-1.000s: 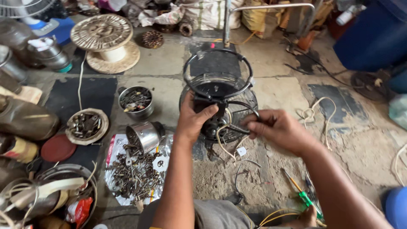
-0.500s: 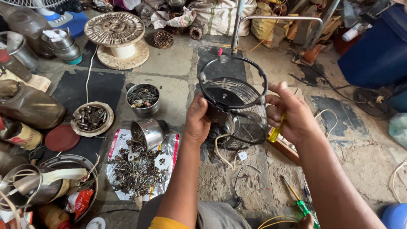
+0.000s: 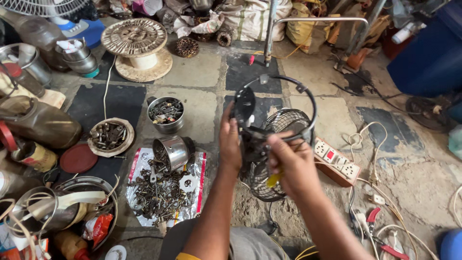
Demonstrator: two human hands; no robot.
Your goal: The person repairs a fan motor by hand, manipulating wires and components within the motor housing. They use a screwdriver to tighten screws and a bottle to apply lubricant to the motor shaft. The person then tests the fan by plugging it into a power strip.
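On a stained tiled workshop floor (image 3: 207,72) strewn with a sheet of loose screws (image 3: 161,192), a power strip (image 3: 337,163) and a wooden spool (image 3: 137,45), the small black fan (image 3: 269,144) is now lifted higher and tilted on edge, where earlier it sat lower. The left hand (image 3: 230,144) wraps its back. The right hand (image 3: 293,161), still fisted round a yellow-handled screwdriver (image 3: 274,179), has moved in against the wire guard.
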